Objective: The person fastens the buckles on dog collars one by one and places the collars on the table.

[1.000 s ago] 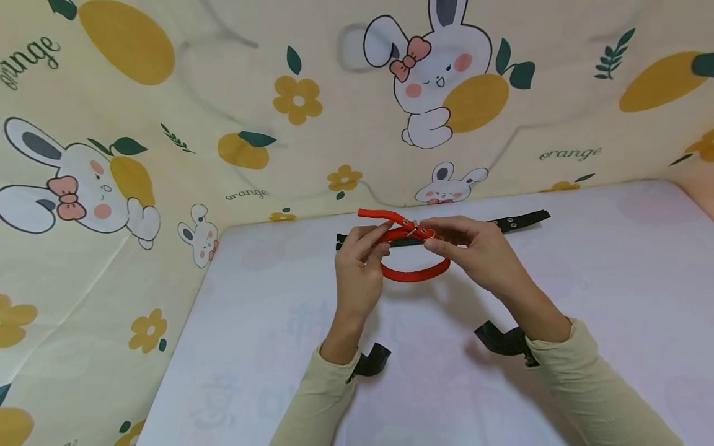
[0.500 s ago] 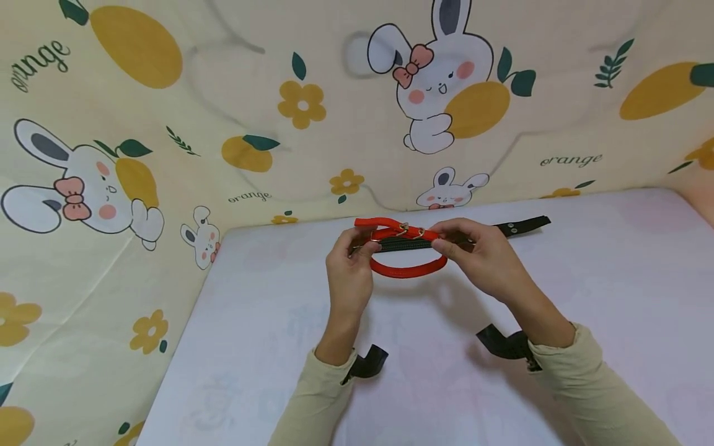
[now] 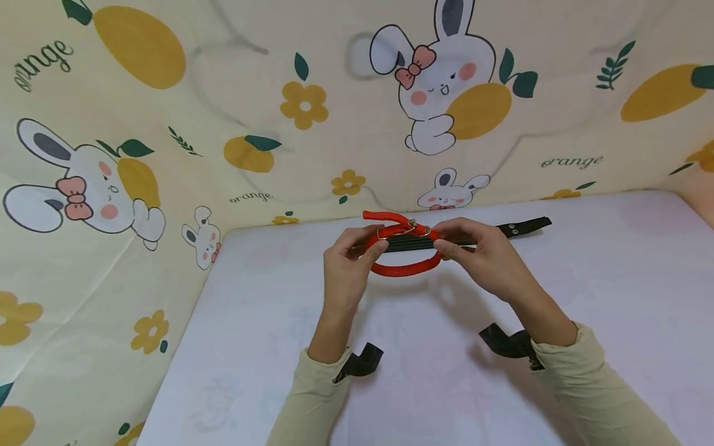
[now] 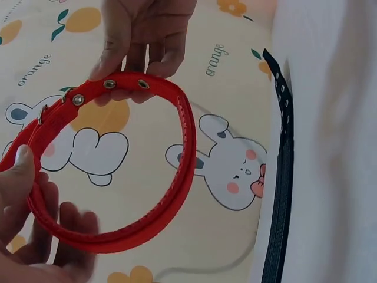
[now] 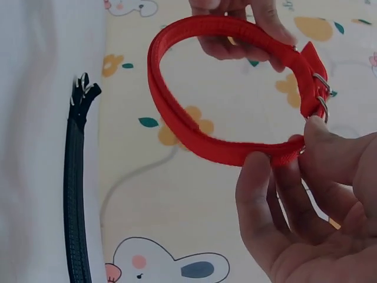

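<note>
Red collar point(image 3: 404, 251), buckled into a loop, is held above the white table point(image 3: 613, 297), both hands on it. The left hand point(image 3: 346, 272) pinches the loop at its 9 o'clock side between thumb and fingers. The right hand point(image 3: 480, 260) pinches it at 3 o'clock, just beside the metal buckle point(image 3: 413, 230). A black collar point(image 3: 502, 230) lies flat on the table behind the loop, running toward 2 o'clock. Rabbit-print cloth point(image 3: 167, 155) backs the table at 12 o'clock.
</note>
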`<state>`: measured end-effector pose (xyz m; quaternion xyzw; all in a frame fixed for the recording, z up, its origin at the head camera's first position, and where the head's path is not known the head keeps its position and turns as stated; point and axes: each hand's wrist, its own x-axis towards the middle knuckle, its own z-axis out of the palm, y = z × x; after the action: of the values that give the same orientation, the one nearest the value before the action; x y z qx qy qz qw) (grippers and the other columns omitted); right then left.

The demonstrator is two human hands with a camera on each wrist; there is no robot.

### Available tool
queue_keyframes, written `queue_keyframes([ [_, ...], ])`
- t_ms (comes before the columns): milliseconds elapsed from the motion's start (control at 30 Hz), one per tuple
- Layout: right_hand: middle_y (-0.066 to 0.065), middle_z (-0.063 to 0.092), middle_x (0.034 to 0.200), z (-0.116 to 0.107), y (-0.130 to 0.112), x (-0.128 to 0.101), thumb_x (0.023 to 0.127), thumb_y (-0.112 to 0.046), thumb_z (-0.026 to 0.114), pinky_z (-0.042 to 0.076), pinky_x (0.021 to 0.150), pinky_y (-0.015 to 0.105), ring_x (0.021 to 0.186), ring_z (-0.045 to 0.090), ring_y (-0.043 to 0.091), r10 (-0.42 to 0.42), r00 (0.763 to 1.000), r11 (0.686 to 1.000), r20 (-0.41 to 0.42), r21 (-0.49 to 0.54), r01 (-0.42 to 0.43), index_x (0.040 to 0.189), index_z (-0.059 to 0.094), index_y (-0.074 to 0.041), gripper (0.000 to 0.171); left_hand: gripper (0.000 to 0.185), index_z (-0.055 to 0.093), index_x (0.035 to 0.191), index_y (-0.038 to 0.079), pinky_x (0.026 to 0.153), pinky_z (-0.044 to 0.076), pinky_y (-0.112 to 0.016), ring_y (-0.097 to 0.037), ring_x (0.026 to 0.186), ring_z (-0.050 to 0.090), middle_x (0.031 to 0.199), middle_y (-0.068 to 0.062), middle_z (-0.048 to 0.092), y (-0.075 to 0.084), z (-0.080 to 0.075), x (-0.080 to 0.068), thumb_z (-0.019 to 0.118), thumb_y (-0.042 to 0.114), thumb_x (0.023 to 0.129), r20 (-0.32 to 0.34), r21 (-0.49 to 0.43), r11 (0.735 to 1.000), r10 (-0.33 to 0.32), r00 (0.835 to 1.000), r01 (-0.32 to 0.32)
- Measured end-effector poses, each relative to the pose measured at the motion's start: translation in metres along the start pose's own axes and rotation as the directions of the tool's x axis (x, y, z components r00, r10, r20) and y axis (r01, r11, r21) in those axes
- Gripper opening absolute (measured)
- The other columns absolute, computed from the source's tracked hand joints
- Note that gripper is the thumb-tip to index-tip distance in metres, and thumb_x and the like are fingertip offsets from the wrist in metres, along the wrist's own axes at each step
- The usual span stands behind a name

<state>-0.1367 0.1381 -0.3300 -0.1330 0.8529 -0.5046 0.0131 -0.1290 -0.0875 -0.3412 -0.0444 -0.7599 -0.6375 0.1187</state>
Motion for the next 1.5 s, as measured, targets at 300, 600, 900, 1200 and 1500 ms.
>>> queue_keyframes([
  [300, 0.007, 0.071, 0.112, -0.002, 0.000, 0.001, 0.097, -0.023, 0.065, 0.057, 0.091, 0.035, 0.095, 0.074, 0.020, -0.022, 0.998, 0.999, 0.059, -0.046, 0.024, 0.118, 0.065, -0.011, 0.024, 0.032, 0.073, 0.116, 0.008, 0.095, 0.056, -0.038, -0.021, 0.103, 0.065, 0.112, -0.009, 0.072, 0.001, -0.002, 0.000, 0.077, 0.013, 0.084, 0.022, 0.037, 0.997, 0.060, 0.998, -0.061],
  [600, 0.008, 0.065, 0.124, -0.002, 0.004, 0.000, 0.097, -0.027, 0.066, 0.053, 0.097, 0.050, 0.111, 0.066, 0.027, -0.052, 0.996, 0.994, 0.076, -0.088, 0.059, 0.123, 0.063, -0.011, 0.030, 0.030, 0.076, 0.109, 0.007, 0.091, 0.056, -0.037, -0.022, 0.099, 0.066, 0.104, -0.009, 0.075, -0.002, 0.001, -0.003, 0.081, 0.013, 0.081, 0.005, 0.088, 0.996, 0.013, 1.000, -0.013],
  [900, 0.000, 0.067, 0.127, 0.013, -0.004, -0.009, 0.092, -0.029, 0.072, 0.048, 0.098, 0.050, 0.122, 0.060, 0.024, -0.264, 0.963, 0.954, -0.050, -0.158, 0.253, 0.127, 0.067, -0.020, 0.036, 0.030, 0.080, 0.102, 0.008, 0.081, 0.056, -0.032, -0.020, 0.096, 0.065, 0.096, -0.006, 0.078, -0.008, 0.014, -0.008, 0.087, 0.013, 0.074, 0.070, 0.242, 0.953, 0.172, 0.983, -0.184],
  [1200, -0.004, 0.073, 0.104, 0.018, -0.009, -0.009, 0.084, -0.012, 0.080, 0.048, 0.076, 0.017, 0.094, 0.063, 0.011, -0.465, 0.870, 0.875, -0.166, -0.235, 0.423, 0.114, 0.075, -0.020, 0.032, 0.031, 0.077, 0.108, 0.006, 0.083, 0.057, -0.030, -0.021, 0.105, 0.061, 0.105, -0.007, 0.075, -0.005, 0.019, -0.008, 0.082, 0.011, 0.079, 0.176, 0.268, 0.937, 0.180, 0.968, -0.223],
  [1500, -0.005, 0.071, 0.094, 0.016, -0.009, -0.011, 0.078, 0.003, 0.078, 0.051, 0.077, 0.008, 0.080, 0.067, 0.003, -0.452, 0.864, 0.891, -0.220, -0.145, 0.429, 0.103, 0.078, -0.015, 0.031, 0.024, 0.079, 0.102, 0.007, 0.083, 0.055, -0.027, -0.019, 0.100, 0.061, 0.098, -0.006, 0.075, -0.007, 0.022, -0.011, 0.082, 0.009, 0.078, 0.079, 0.268, 0.929, 0.243, 0.967, -0.255],
])
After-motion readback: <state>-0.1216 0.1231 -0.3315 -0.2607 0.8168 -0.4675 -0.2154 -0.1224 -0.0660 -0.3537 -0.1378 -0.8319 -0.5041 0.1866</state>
